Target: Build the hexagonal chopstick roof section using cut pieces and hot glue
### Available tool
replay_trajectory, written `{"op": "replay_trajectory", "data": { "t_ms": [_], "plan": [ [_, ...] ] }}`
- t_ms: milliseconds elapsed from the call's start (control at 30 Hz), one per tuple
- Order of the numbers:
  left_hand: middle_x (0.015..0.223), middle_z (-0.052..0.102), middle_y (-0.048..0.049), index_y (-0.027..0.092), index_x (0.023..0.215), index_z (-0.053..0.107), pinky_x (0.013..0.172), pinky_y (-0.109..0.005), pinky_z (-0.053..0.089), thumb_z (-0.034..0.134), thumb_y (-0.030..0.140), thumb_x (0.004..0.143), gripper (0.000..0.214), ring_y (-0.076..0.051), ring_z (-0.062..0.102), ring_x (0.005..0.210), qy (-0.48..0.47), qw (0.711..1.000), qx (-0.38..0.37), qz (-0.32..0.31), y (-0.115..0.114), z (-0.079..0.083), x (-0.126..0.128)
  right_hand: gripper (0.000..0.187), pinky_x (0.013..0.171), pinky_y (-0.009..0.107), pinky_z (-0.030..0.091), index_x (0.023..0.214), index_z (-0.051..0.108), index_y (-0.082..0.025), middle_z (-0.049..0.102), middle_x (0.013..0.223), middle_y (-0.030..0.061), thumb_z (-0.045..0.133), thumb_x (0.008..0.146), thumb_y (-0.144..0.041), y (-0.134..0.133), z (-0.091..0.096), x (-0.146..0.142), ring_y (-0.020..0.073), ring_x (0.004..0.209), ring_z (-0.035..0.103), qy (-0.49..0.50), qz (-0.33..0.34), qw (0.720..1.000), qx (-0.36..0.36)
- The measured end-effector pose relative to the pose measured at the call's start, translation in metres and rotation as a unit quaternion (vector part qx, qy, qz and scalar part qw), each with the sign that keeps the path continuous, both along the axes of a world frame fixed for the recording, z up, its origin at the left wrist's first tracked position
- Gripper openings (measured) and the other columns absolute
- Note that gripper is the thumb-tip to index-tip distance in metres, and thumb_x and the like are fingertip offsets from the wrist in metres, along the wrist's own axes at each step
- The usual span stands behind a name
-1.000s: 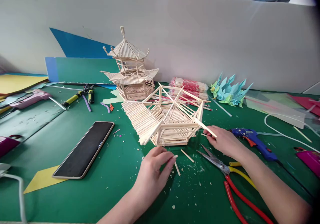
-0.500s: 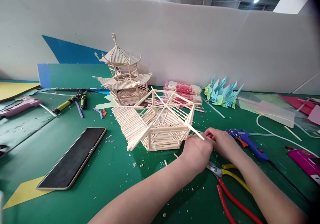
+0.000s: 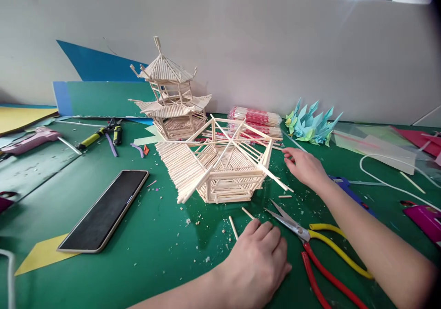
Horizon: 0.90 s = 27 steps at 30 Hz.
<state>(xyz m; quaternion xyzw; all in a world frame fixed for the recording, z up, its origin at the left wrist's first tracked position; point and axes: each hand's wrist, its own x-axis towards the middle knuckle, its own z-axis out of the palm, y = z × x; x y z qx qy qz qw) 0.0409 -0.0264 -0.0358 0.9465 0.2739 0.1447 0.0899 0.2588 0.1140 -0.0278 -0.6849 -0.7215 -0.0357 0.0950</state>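
A half-built hexagonal frame of wooden sticks [image 3: 227,171], with a sloping stick roof panel on its left, lies mid-table. My left hand [image 3: 258,258] rests on the green mat in front of it with loose fingers and holds nothing. Its fingertips are close to two short cut sticks [image 3: 233,226] and the jaws of red-and-yellow-handled cutters [image 3: 310,240]. My right hand [image 3: 303,164] hovers to the right of the frame with fingers stretched toward wrapped chopstick packs [image 3: 257,118], empty as far as I can see. One long stick [image 3: 279,182] juts from the frame's right corner below it.
A finished two-tier stick pagoda [image 3: 170,97] stands behind the frame. A phone [image 3: 106,208] lies at left, with yellow-handled cutters [image 3: 99,134] and a pink glue gun [image 3: 31,139] beyond. A blue glue gun [image 3: 347,185], paper origami [image 3: 312,125] and a white cord [image 3: 389,185] are at right.
Both hands left the frame's right corner. My left hand drew back to the mat near the cutters. My right hand rose toward the chopstick packs.
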Motion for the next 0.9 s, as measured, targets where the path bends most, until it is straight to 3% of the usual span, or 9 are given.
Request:
{"op": "replay_trajectory", "data": {
  "t_ms": [67, 167, 400, 567, 733, 900],
  "plan": [
    [0.124, 0.057, -0.0150, 0.009, 0.118, 0.050, 0.095, -0.047, 0.042, 0.034, 0.035, 0.092, 0.040, -0.029, 0.050, 0.116, 0.001, 1.000, -0.003, 0.028, -0.010, -0.010, -0.019, 0.026, 0.076, 0.039, 0.050, 0.113, 0.054, -0.017, 0.060, 0.108, 0.0065, 0.052, 0.090, -0.028, 0.020, -0.003, -0.003, 0.0187, 0.090, 0.061, -0.033, 0.004, 0.999, -0.010],
    [0.135, 0.047, -0.0193, 0.007, 0.125, 0.045, 0.098, -0.057, 0.036, 0.027, 0.040, 0.092, 0.050, -0.035, 0.040, 0.125, 0.036, 0.996, -0.031, 0.070, -0.013, -0.017, -0.035, 0.028, 0.081, 0.042, 0.049, 0.115, 0.053, -0.018, 0.057, 0.115, 0.0077, 0.053, 0.089, -0.028, 0.042, -0.008, -0.007, 0.0210, 0.097, 0.058, -0.082, 0.005, 0.996, -0.021],
    [0.143, 0.035, -0.0164, 0.012, 0.134, 0.036, 0.103, -0.062, 0.024, 0.021, 0.046, 0.092, 0.056, -0.032, 0.023, 0.134, 0.041, 0.994, -0.088, 0.057, -0.001, -0.004, -0.034, 0.026, 0.079, 0.040, 0.050, 0.112, 0.055, -0.017, 0.057, 0.114, 0.0074, 0.053, 0.089, -0.028, 0.058, -0.011, -0.015, 0.0201, 0.095, 0.059, -0.159, 0.003, 0.985, -0.068],
    [0.142, 0.039, -0.0150, 0.015, 0.135, 0.035, 0.103, -0.064, 0.021, 0.026, 0.051, 0.090, 0.059, -0.032, 0.027, 0.133, 0.026, 0.990, -0.116, 0.072, 0.001, -0.002, -0.034, 0.026, 0.079, 0.040, 0.050, 0.112, 0.055, -0.016, 0.057, 0.113, 0.0075, 0.054, 0.089, -0.028, 0.059, -0.005, -0.019, 0.0203, 0.094, 0.059, -0.179, -0.002, 0.977, -0.112],
    [0.130, 0.053, -0.0164, 0.010, 0.128, 0.044, 0.103, -0.063, 0.023, 0.024, 0.044, 0.092, 0.053, -0.033, 0.038, 0.127, 0.017, 0.993, -0.084, 0.081, -0.007, -0.009, -0.036, 0.024, 0.076, 0.038, 0.051, 0.109, 0.056, -0.016, 0.059, 0.109, 0.0065, 0.053, 0.089, -0.029, 0.044, 0.008, -0.017, 0.0186, 0.089, 0.061, -0.161, -0.006, 0.975, -0.151],
    [0.124, 0.058, -0.0159, 0.010, 0.124, 0.048, 0.100, -0.060, 0.031, 0.034, 0.041, 0.090, 0.048, -0.033, 0.046, 0.120, -0.021, 0.997, -0.004, 0.074, -0.018, -0.032, -0.043, 0.019, 0.057, 0.029, 0.047, 0.086, 0.062, -0.017, 0.064, 0.077, 0.0020, 0.050, 0.088, -0.032, -0.007, 0.034, -0.003, 0.0167, 0.067, 0.060, -0.083, -0.009, 0.989, -0.122]
  ]
}}
